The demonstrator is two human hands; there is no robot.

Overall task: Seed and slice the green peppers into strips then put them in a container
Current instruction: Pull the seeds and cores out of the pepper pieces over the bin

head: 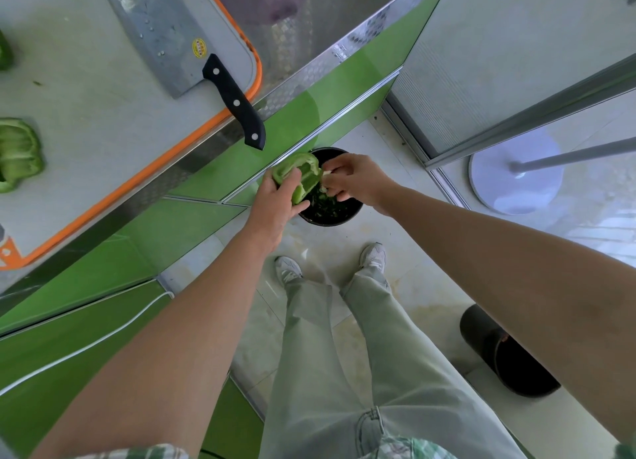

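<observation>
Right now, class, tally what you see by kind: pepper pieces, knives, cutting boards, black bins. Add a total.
Pepper pieces: 3
Knife: 1
Cutting board: 1
Black bins: 2
Total: 7

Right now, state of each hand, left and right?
Left hand: gripping the pepper half over the black bin.
Right hand: pinching the pale seed core at the pepper's open side.
</observation>
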